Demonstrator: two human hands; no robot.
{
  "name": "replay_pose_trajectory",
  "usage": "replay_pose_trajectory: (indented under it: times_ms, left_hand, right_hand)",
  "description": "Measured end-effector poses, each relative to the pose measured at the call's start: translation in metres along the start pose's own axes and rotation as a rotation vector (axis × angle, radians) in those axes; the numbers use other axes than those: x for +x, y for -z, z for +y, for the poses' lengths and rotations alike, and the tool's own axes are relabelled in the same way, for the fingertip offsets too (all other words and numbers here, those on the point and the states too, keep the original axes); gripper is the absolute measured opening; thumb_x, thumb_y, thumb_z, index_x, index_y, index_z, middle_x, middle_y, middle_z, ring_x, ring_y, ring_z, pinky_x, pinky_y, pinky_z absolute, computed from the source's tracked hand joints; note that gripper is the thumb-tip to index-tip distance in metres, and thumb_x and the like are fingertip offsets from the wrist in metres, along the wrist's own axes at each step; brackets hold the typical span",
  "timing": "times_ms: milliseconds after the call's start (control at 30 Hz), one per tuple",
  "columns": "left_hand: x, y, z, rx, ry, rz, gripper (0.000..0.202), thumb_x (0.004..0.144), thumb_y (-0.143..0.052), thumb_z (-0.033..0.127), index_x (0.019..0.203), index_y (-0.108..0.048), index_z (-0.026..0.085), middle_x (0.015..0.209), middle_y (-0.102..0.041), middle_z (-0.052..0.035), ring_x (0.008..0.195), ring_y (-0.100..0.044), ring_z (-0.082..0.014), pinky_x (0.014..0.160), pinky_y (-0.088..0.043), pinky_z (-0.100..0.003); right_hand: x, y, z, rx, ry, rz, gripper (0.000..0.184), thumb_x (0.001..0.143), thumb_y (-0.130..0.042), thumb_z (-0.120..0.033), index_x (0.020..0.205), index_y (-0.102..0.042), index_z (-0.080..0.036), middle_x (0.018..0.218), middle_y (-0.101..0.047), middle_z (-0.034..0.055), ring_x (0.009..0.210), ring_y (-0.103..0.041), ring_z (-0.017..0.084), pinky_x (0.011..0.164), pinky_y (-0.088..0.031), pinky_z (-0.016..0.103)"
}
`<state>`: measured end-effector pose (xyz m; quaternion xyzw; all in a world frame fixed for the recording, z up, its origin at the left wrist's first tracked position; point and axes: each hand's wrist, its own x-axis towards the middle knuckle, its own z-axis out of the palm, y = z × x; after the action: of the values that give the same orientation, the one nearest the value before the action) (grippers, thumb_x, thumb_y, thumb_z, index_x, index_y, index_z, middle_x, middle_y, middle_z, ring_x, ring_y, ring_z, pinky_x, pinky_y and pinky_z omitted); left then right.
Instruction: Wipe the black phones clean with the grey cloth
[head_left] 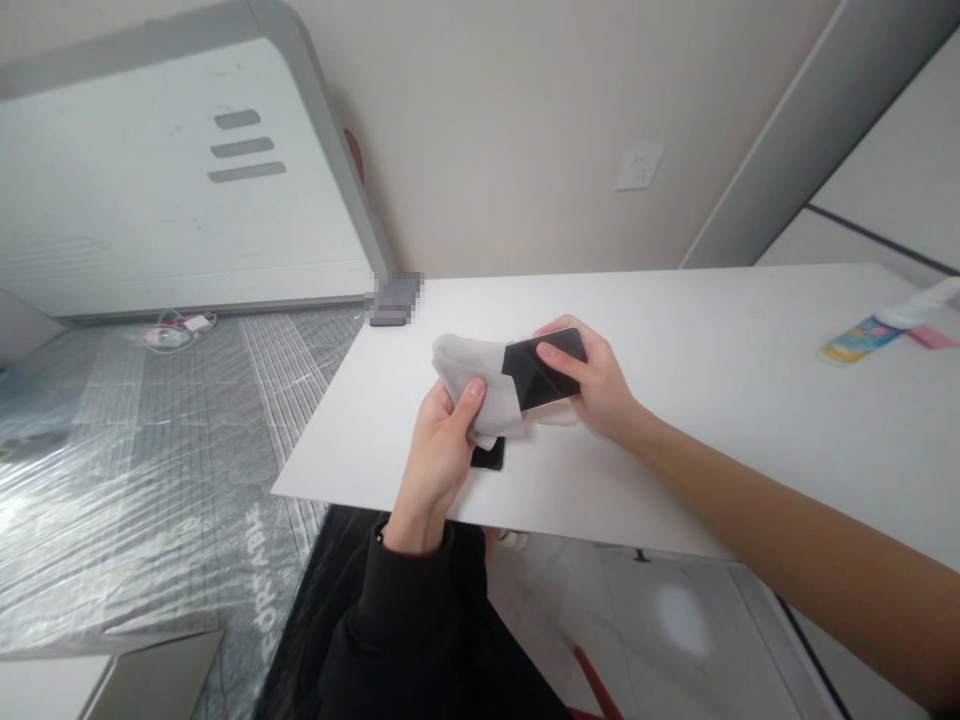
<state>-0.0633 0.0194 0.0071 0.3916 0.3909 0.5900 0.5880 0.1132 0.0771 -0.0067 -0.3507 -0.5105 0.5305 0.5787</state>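
A black smartphone (541,372) is held above the white table, its dark glossy face turned up. My right hand (600,378) grips its right end, thumb across the face. My left hand (448,425) is closed on a pale grey cloth (480,375), thumb on top. The cloth is folded over the phone's left end and hides it. Below the cloth, a flat black object (489,456) lies on the table, partly covered, so its kind is unclear. Something pale, perhaps more cloth, shows under the phone (556,412).
The white table (712,400) meets the wall at the back. On its right lies a spray bottle (862,338) with a pink item (932,337) beside it. A blurred dark object (394,300) sits at the back left corner. A large white panel (172,200) stands left.
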Motion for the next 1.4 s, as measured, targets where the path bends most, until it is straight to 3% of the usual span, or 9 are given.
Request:
replay_pose_trajectory:
  times_ms: [100, 367, 500, 633, 867, 1033, 1167, 1300, 1400]
  left_hand:
    - [-0.002, 0.002, 0.006, 0.092, 0.037, -0.022, 0.042, 0.075, -0.086, 0.042, 0.106, -0.071, 0.018, 0.099, -0.080, -0.0058, 0.089, -0.074, -0.0217, 0.079, -0.056, -0.029]
    - [-0.004, 0.000, 0.007, 0.588, -0.132, 0.255, 0.033, 0.088, -0.072, 0.050, 0.089, -0.074, 0.017, 0.088, -0.079, -0.0065, 0.083, -0.071, -0.0236, 0.068, -0.049, -0.029]
    - [-0.002, 0.000, 0.001, 0.373, -0.168, 0.196, 0.032, 0.090, -0.071, 0.048, 0.100, -0.075, 0.018, 0.106, -0.080, -0.0086, 0.101, -0.072, -0.0251, 0.085, -0.052, -0.030]
    - [-0.001, 0.003, 0.000, 0.074, 0.000, 0.058, 0.039, 0.074, -0.087, 0.040, 0.103, -0.073, 0.018, 0.106, -0.080, -0.0091, 0.096, -0.074, -0.0242, 0.086, -0.055, -0.032]
    - [0.000, 0.005, 0.000, 0.436, -0.096, 0.267, 0.038, 0.083, -0.079, 0.051, 0.091, -0.077, 0.014, 0.091, -0.080, -0.0071, 0.084, -0.072, -0.0223, 0.070, -0.051, -0.027]
    - [0.002, 0.001, -0.007, 0.243, 0.011, 0.116, 0.045, 0.084, -0.076, 0.054, 0.104, -0.076, 0.014, 0.101, -0.081, -0.0098, 0.096, -0.073, -0.0252, 0.080, -0.054, -0.029]
    - [0.003, 0.000, -0.010, 0.119, 0.104, 0.078, 0.049, 0.077, -0.083, 0.054, 0.103, -0.075, 0.014, 0.100, -0.081, -0.0104, 0.092, -0.075, -0.0249, 0.077, -0.056, -0.029]
    - [0.002, -0.001, -0.007, 0.078, 0.110, 0.083, 0.047, 0.076, -0.085, 0.052, 0.103, -0.075, 0.014, 0.098, -0.081, -0.0094, 0.093, -0.075, -0.0247, 0.081, -0.057, -0.031]
    - [0.001, -0.004, -0.005, 0.021, 0.084, 0.104, 0.044, 0.075, -0.085, 0.048, 0.102, -0.075, 0.016, 0.101, -0.081, -0.0096, 0.094, -0.075, -0.0246, 0.081, -0.057, -0.031]
  right_hand:
    - [0.000, 0.002, 0.003, -0.044, 0.057, 0.042, 0.030, 0.076, -0.086, -0.047, 0.087, -0.067, -0.026, 0.082, -0.061, -0.0027, 0.073, -0.056, 0.017, 0.065, -0.044, 0.029]
    - [-0.004, -0.001, 0.002, 0.019, -0.004, -0.127, 0.027, 0.082, -0.082, -0.047, 0.096, -0.070, -0.027, 0.087, -0.064, -0.0020, 0.076, -0.059, 0.017, 0.069, -0.048, 0.030]
    - [-0.002, -0.003, -0.001, 0.082, -0.078, -0.075, 0.029, 0.076, -0.086, -0.045, 0.094, -0.072, -0.027, 0.087, -0.067, -0.0017, 0.077, -0.062, 0.018, 0.071, -0.051, 0.031]
    - [-0.001, -0.006, -0.004, 0.135, -0.150, -0.076, 0.031, 0.070, -0.088, -0.043, 0.093, -0.074, -0.027, 0.092, -0.072, -0.0002, 0.082, -0.065, 0.020, 0.075, -0.054, 0.034]
    - [-0.005, -0.012, -0.008, 0.233, -0.152, -0.106, 0.015, 0.073, -0.075, -0.033, 0.087, -0.070, -0.028, 0.107, -0.074, 0.0005, 0.102, -0.066, 0.023, 0.094, -0.054, 0.039]
    - [-0.002, -0.007, -0.009, 0.316, -0.120, 0.009, 0.030, 0.066, -0.079, -0.018, 0.066, -0.050, -0.025, 0.126, -0.069, -0.0040, 0.123, -0.060, 0.022, 0.105, -0.050, 0.039]
    - [0.001, -0.002, -0.007, 0.288, -0.082, 0.018, 0.043, 0.071, -0.083, -0.026, 0.061, -0.042, -0.024, 0.138, -0.065, -0.0032, 0.125, -0.060, 0.023, 0.109, -0.049, 0.041]
    - [0.001, 0.001, -0.004, 0.283, -0.067, -0.001, 0.032, 0.072, -0.082, -0.028, 0.060, -0.053, -0.024, 0.140, -0.066, -0.0041, 0.123, -0.063, 0.024, 0.109, -0.049, 0.044]
    - [-0.001, 0.000, -0.007, 0.257, -0.066, -0.058, 0.006, 0.075, -0.077, -0.032, 0.077, -0.073, -0.028, 0.141, -0.067, -0.0037, 0.126, -0.063, 0.027, 0.112, -0.049, 0.047]
